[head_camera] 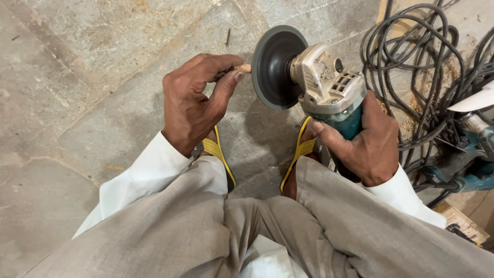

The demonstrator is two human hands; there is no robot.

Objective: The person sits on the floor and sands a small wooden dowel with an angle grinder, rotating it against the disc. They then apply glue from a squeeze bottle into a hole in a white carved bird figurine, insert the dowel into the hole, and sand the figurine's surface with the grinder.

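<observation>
My left hand (193, 100) pinches a small wooden piece (243, 68) between thumb and fingers, its tip touching the dark round disc (274, 67) of an angle grinder. My right hand (368, 141) grips the teal body of the angle grinder (329, 87), whose grey metal head points left. Both hands are over my knees, above my feet in yellow-strapped sandals (218, 152). Most of the wooden piece is hidden inside my fingers.
A tangle of black cables (422, 56) lies on the stone floor (77, 77) at the right. Another teal power tool (476, 154) sits at the right edge, with sawdust around it. A small dark nail (227, 36) lies on the floor behind the disc.
</observation>
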